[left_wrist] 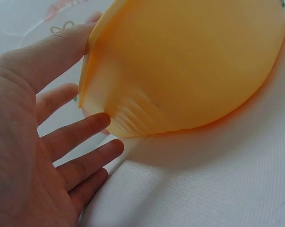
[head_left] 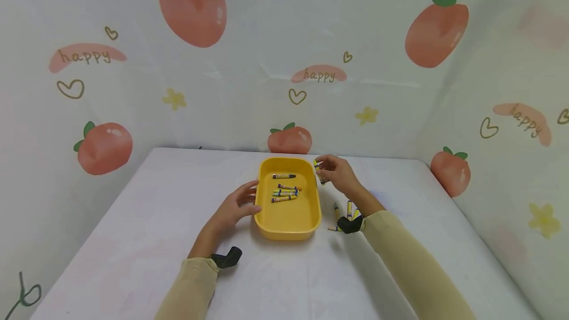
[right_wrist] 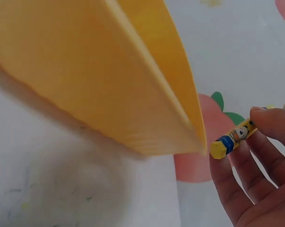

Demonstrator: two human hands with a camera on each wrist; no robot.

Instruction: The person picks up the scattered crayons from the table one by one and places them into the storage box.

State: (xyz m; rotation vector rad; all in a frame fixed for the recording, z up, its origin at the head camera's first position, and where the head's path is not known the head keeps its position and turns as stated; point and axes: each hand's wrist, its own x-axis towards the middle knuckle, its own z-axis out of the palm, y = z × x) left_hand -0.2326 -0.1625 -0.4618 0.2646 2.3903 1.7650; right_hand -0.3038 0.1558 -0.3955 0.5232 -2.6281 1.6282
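A yellow crayon (right_wrist: 232, 141) is hanging in the air just beside the far right part of the yellow tray (head_left: 289, 223), and the right hand (head_left: 339, 172) is pinching it between thumb and fingers. The left hand (head_left: 235, 206) is gripping nothing; its spread fingers are touching the tray's left side. Loose crayons (head_left: 284, 199) are lying inside the tray, and other crayons (head_left: 336, 210) are lying on the white table (head_left: 266, 280), to its right.
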